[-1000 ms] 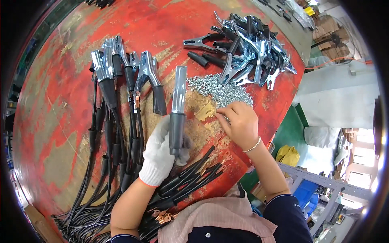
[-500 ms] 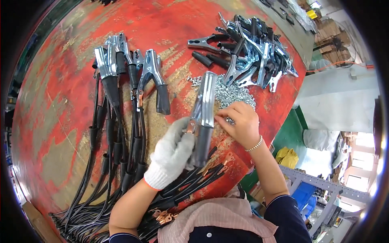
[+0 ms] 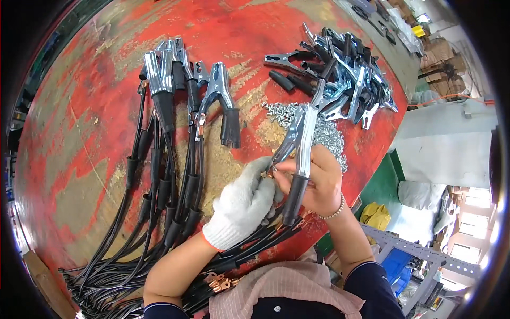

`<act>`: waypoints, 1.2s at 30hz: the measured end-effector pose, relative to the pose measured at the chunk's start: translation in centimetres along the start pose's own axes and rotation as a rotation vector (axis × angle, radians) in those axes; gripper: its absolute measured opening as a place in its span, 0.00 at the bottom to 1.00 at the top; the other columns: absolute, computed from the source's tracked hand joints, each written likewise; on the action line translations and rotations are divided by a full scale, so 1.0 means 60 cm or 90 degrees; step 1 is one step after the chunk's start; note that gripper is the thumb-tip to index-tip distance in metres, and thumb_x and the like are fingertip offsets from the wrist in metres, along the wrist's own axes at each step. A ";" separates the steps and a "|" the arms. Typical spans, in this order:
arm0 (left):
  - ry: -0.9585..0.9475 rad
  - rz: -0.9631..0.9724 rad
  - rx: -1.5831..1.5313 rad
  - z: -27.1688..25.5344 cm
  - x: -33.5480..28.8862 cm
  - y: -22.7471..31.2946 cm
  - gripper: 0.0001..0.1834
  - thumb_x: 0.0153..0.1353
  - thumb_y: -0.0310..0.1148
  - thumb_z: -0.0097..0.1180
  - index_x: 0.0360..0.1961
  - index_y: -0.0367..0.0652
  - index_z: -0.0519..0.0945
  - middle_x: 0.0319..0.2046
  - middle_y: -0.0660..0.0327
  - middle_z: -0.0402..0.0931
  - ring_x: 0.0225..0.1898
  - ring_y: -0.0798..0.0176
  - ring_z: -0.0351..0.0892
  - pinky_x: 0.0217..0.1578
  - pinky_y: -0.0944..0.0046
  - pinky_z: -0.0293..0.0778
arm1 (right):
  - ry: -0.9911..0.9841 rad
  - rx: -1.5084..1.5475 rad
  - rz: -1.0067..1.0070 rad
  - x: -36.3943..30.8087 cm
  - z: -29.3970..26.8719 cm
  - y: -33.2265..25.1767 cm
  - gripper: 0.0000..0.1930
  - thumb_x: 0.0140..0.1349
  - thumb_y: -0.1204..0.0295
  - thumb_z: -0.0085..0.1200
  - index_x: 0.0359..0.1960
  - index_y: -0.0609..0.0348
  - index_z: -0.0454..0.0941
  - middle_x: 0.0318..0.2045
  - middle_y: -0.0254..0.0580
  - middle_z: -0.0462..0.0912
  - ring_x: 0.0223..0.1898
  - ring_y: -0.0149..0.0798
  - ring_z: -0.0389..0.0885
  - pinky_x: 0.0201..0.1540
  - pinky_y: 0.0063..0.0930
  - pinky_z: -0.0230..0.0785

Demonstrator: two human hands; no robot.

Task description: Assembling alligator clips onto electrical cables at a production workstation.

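Note:
My left hand [image 3: 241,204], in a white knitted glove, is closed around the rear of a silver battery clamp [image 3: 305,143] with black handle sleeves. The clamp tilts up and away to the right, its jaws toward the screw heap. At the gloved fingertips a bit of copper cable lug [image 3: 270,174] shows. My bare right hand [image 3: 321,178], a beaded bracelet at the wrist, reaches behind one clamp handle. Its thumb and fingertips pinch together at the lug, inside the clamp; whatever they hold is too small to make out.
Small silver screws [image 3: 332,142] lie heaped beyond my right hand. Behind them is a pile of loose clamps [image 3: 350,80]. To the left, several clamps [image 3: 217,87] sit on black cables [image 3: 130,234]. More copper lugs [image 3: 220,283] lie near my body. The red, worn tabletop [image 3: 69,159] ends at the right.
My right hand has come from the screw heap to the lug at the clamp. The clamp has swung right and now shows its spread side. The view has shifted slightly.

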State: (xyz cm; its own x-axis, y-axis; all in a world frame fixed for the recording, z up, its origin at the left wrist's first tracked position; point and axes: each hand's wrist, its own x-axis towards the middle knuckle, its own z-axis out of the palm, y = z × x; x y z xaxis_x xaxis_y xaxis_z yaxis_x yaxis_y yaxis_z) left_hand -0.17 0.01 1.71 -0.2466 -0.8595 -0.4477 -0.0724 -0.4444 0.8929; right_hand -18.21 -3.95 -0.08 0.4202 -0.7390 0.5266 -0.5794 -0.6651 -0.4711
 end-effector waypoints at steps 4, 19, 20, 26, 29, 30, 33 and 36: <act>0.027 0.065 0.023 0.004 0.005 -0.026 0.20 0.67 0.29 0.45 0.59 0.38 0.67 0.27 0.60 0.77 0.24 0.72 0.75 0.26 0.69 0.73 | -0.008 -0.005 0.001 0.001 -0.002 -0.003 0.13 0.40 0.75 0.72 0.31 0.51 0.85 0.25 0.35 0.79 0.25 0.39 0.73 0.27 0.31 0.63; 0.031 0.077 0.000 0.005 0.004 -0.020 0.20 0.67 0.27 0.44 0.59 0.36 0.66 0.26 0.60 0.78 0.22 0.71 0.76 0.25 0.69 0.74 | -0.009 0.032 -0.011 -0.010 0.004 -0.001 0.15 0.42 0.73 0.71 0.36 0.51 0.86 0.30 0.34 0.77 0.29 0.38 0.75 0.32 0.31 0.65; 0.035 0.075 0.001 0.006 0.003 -0.021 0.20 0.67 0.27 0.44 0.59 0.36 0.66 0.26 0.60 0.79 0.22 0.71 0.77 0.25 0.68 0.74 | -0.018 0.021 -0.041 -0.014 0.001 0.004 0.15 0.43 0.72 0.71 0.36 0.51 0.86 0.30 0.33 0.77 0.30 0.38 0.75 0.33 0.32 0.66; 0.021 0.057 0.004 0.003 0.001 -0.016 0.21 0.67 0.28 0.44 0.60 0.36 0.65 0.26 0.60 0.79 0.23 0.71 0.77 0.26 0.69 0.74 | -0.057 0.012 -0.076 -0.020 -0.014 0.006 0.16 0.47 0.73 0.66 0.41 0.54 0.86 0.30 0.32 0.78 0.29 0.37 0.74 0.34 0.29 0.66; 0.019 0.080 0.021 0.003 0.001 -0.015 0.21 0.67 0.28 0.44 0.61 0.36 0.64 0.27 0.60 0.79 0.23 0.71 0.77 0.27 0.69 0.74 | -0.035 0.023 -0.057 -0.035 -0.014 0.014 0.17 0.47 0.73 0.66 0.42 0.54 0.86 0.30 0.32 0.79 0.30 0.37 0.74 0.34 0.29 0.65; 0.021 0.069 0.010 0.004 0.001 -0.015 0.21 0.67 0.28 0.44 0.61 0.36 0.65 0.27 0.60 0.79 0.23 0.71 0.77 0.27 0.69 0.74 | -0.047 0.022 -0.059 -0.032 -0.016 0.012 0.17 0.47 0.73 0.66 0.42 0.54 0.86 0.30 0.32 0.78 0.31 0.37 0.75 0.34 0.29 0.65; 0.024 0.055 -0.005 0.004 0.000 -0.016 0.21 0.67 0.28 0.44 0.60 0.36 0.65 0.26 0.60 0.79 0.23 0.71 0.77 0.27 0.68 0.74 | -0.061 0.022 -0.052 -0.025 -0.019 0.006 0.16 0.48 0.72 0.66 0.42 0.53 0.86 0.31 0.33 0.78 0.32 0.38 0.75 0.34 0.30 0.66; 0.026 0.070 0.009 0.004 0.000 -0.018 0.21 0.66 0.28 0.44 0.60 0.36 0.66 0.25 0.60 0.79 0.22 0.70 0.77 0.27 0.67 0.74 | -0.043 0.021 -0.029 -0.031 -0.017 0.006 0.16 0.47 0.72 0.68 0.41 0.53 0.86 0.31 0.34 0.77 0.32 0.38 0.75 0.34 0.30 0.66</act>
State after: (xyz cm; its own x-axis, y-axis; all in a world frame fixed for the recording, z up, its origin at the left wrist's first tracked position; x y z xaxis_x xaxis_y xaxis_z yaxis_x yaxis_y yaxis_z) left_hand -0.31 0.55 0.76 -0.2149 -0.9125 -0.3480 -0.0611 -0.3431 0.9373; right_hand -19.92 -2.71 -0.54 0.4925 -0.7132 0.4988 -0.5364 -0.7001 -0.4714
